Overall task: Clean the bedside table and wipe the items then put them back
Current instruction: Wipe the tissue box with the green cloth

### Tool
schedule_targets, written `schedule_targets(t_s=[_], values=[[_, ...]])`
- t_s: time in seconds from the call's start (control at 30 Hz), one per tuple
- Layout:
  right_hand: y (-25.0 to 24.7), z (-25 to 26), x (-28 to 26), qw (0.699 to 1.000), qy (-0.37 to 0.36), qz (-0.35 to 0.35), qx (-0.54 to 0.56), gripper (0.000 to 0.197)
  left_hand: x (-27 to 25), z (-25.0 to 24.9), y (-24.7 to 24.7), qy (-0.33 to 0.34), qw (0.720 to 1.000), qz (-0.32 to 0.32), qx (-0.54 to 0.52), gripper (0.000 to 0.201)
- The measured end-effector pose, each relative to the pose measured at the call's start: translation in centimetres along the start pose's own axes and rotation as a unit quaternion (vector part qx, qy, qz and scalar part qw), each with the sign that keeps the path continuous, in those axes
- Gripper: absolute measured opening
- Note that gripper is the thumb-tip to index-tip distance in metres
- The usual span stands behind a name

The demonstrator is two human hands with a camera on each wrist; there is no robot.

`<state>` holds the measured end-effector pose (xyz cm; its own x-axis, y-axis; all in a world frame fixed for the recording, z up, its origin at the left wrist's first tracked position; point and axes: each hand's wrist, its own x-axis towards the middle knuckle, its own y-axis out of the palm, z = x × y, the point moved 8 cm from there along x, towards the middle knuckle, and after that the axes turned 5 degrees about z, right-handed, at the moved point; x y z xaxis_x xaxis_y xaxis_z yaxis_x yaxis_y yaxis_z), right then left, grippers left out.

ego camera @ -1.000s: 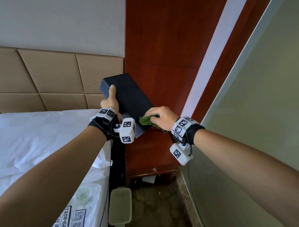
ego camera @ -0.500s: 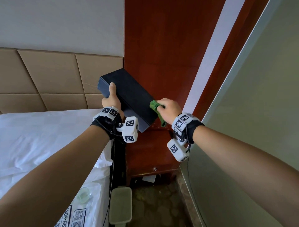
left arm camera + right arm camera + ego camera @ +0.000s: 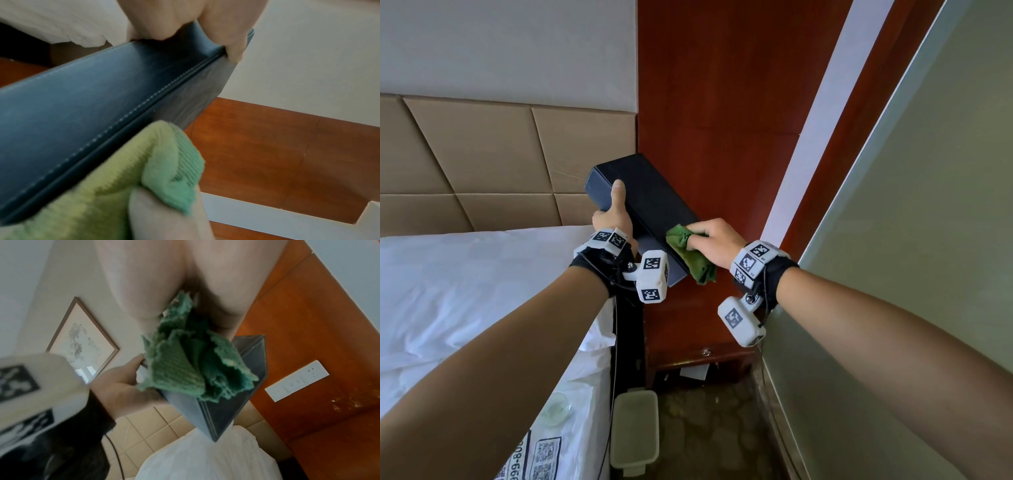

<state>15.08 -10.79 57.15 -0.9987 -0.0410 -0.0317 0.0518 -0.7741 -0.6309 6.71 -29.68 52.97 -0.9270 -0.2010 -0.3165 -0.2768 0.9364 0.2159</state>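
Item: black leather box [image 3: 643, 202], held aloft over the bench [image 3: 681, 318] by the left hand [image 3: 613, 219], thumb clamped on top. Green cloth [image 3: 688, 253] is bunched in the right hand [image 3: 714, 241] and pressed to its near end. Risk: box is levered loose by wiping pressure.

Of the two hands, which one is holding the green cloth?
The right hand grips the green cloth and presses it against the dark box. The left hand only holds that box, thumb on top.

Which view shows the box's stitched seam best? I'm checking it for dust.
The left wrist view: the box fills the frame, stitching sharp beside the green cloth. The head view shows the whole box, no stitching; the right wrist view shows only one blurred end.
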Motion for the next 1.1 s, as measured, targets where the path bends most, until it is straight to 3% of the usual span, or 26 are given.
schedule_targets(t_s=[0.17,0.33,0.47,0.63,0.67,0.73,0.8,0.97,1.1], values=[[-1.9,-0.6,0.9,0.997,0.048,-0.054,0.031,0.033,1.2,0.3,-0.5,0.022,0.999,0.023,0.011,0.083],[-1.5,-0.1,2.1,0.999,0.038,-0.029,-0.004,0.065,1.7,-0.6,-0.7,0.082,0.991,0.073,0.077,0.078],[-1.4,0.5,3.1,0.997,0.05,-0.04,-0.052,0.058,1.4,-1.5,-0.7,0.142,0.976,0.109,0.126,0.081],[-0.6,0.7,4.5,0.992,0.122,-0.017,-0.011,0.027,0.9,-1.7,-0.8,0.205,0.923,0.109,0.307,0.12],[-0.6,0.6,4.7,0.989,0.149,-0.017,0.001,0.032,0.9,-1.7,-0.9,0.215,0.915,0.107,0.325,0.122],[-0.5,0.2,4.9,0.979,0.203,-0.005,0.015,0.06,0.8,-1.5,-1.1,0.233,0.897,0.099,0.363,0.123],[-0.1,0.2,5.7,0.977,0.211,0.028,0.032,0.077,0.5,-1.2,-1.3,0.25,0.876,0.088,0.403,0.121],[2.1,0.6,8.1,0.973,0.197,0.106,0.051,0.095,-0.2,-0.4,-2.2,0.275,0.822,0.059,0.495,0.116],[5.6,-0.6,9.5,0.952,0.222,0.195,0.087,0.102,-0.7,0.0,-3.1,0.302,0.774,0.031,0.555,0.114]])
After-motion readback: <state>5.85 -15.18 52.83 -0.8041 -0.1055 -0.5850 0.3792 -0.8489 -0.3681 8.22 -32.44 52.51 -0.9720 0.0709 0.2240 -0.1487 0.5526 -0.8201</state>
